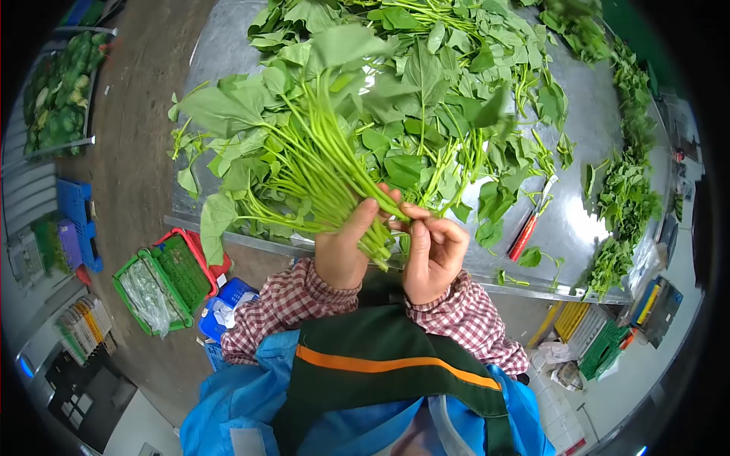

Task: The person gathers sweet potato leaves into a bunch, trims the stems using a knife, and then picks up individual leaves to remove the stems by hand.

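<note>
Clasping leafy greens (323, 152) in curled left hand (340, 251), pinching stem (390, 206) with right hand (435, 262); likely light, bendy, bruisable, best held by stems near left palm.

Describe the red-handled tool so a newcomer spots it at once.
Start at the metal table in front of the person. Look beyond the right hand, rightward, to the bare patch beside the heaped leafy greens. The slim red-handled tool lies there, handle toward the near edge, the only red item on that surface.
</note>
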Tool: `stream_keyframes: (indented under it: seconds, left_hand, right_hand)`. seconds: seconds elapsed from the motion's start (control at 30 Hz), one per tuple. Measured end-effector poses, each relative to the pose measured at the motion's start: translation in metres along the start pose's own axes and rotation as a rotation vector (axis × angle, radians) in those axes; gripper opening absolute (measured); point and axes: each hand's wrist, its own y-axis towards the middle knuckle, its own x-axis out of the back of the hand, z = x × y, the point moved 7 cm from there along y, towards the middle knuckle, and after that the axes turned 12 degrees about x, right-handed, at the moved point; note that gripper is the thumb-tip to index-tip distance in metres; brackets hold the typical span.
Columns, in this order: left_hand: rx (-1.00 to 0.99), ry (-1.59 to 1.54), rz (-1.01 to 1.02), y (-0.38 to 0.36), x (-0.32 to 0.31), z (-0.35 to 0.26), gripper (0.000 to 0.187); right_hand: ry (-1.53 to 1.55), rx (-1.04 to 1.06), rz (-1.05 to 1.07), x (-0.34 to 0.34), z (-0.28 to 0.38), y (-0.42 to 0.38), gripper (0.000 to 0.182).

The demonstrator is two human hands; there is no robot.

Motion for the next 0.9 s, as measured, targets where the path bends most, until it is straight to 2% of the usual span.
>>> stream_keyframes:
  seconds: [0.03,0.07,0.13,0.17,0.2,0.27,0.3,0.33,0.37,0.4,0.43,0.47,0.5,0.53,0.57,0.6,0.67,0.7,0.73,0.8,0.87,0.9]
  left_hand:
    - [-0.094,0.125,-0.028,-0.003,-0.003,-0.010,0.022]
    - [-0.093,0.016,-0.005,-0.001,0.005,-0.020,0.024]
    - [-0.140,-0.181,0.070,0.006,0.025,-0.058,0.026]
    - [-0.187,-0.268,0.122,0.006,0.032,-0.075,0.025]
    - [-0.123,-0.150,-0.018,0.006,0.048,-0.075,0.028]
    - [-0.065,0.012,-0.051,0.011,0.050,-0.066,0.034]
    - [0.007,-0.051,-0.003,0.016,0.053,-0.055,0.036]
    - [0.075,-0.120,0.040,0.020,0.060,-0.042,0.037]
    - [0.141,-0.188,0.076,0.023,0.067,-0.029,0.039]
    - [0.214,-0.250,0.122,0.029,0.070,-0.014,0.040]
    - [0.287,-0.305,0.167,0.037,0.071,-0.001,0.041]
    - [0.359,-0.359,0.214,0.041,0.067,0.008,0.042]
    - [0.468,-0.456,0.171,0.043,0.060,0.014,0.041]
    - [0.474,-0.474,0.239,0.042,0.053,0.006,0.040]
    - [0.475,-0.495,0.303,0.038,0.052,-0.005,0.039]
    - [0.482,-0.516,0.357,0.032,0.050,-0.012,0.038]
    - [0.294,-0.297,0.161,0.023,0.055,-0.029,0.038]
    - [0.227,-0.161,0.059,0.022,0.057,-0.031,0.038]
    - [0.148,-0.027,-0.031,0.022,0.055,-0.034,0.038]
    - [0.101,0.137,-0.007,0.022,0.040,-0.028,0.036]
    - [0.115,0.256,0.008,0.020,0.027,-0.011,0.034]
    - [0.142,0.295,-0.004,0.018,0.017,-0.001,0.032]
  right_hand:
    - [-0.184,0.121,0.131,-0.001,0.011,0.005,0.010]
    - [0.076,0.155,-0.011,0.006,0.008,0.012,0.009]
    - [-0.037,0.068,-0.126,0.037,0.006,0.026,0.009]
    - [-0.162,0.159,0.108,0.035,0.011,0.032,0.007]
    - [-0.353,-0.021,0.495,0.024,0.005,0.030,0.008]
    - [-0.482,0.019,0.971,0.012,-0.023,0.015,0.010]
    - [-0.587,0.066,0.935,0.030,-0.043,0.023,0.016]
    - [-0.598,-0.150,0.622,0.066,-0.070,0.040,0.014]
    - [-0.812,-0.297,0.358,0.096,-0.075,0.064,0.013]
    - [-1.015,-0.131,0.292,0.119,-0.090,0.074,0.021]
    - [-1.209,0.044,0.383,0.123,-0.104,0.076,0.029]
    - [-1.357,-0.124,0.417,0.125,-0.114,0.075,0.031]
    - [-1.336,-0.163,0.398,0.132,-0.121,0.077,0.028]
    - [-1.315,-0.192,0.384,0.141,-0.128,0.083,0.024]
    - [-1.166,-0.051,0.260,0.147,-0.118,0.089,0.023]
    - [-0.852,-0.260,0.184,0.154,-0.109,0.089,0.021]
    - [-0.090,-0.600,-0.258,0.150,-0.086,0.075,0.018]
    - [0.022,-0.647,-0.235,0.148,-0.089,0.069,0.015]
    - [0.001,-0.699,-0.178,0.143,-0.092,0.063,0.014]
    - [0.432,-0.651,-0.050,0.112,-0.078,0.053,0.011]
    - [0.582,-0.659,-0.062,0.087,-0.065,0.044,0.008]
    - [0.559,-0.677,-0.072,0.076,-0.062,0.040,0.008]
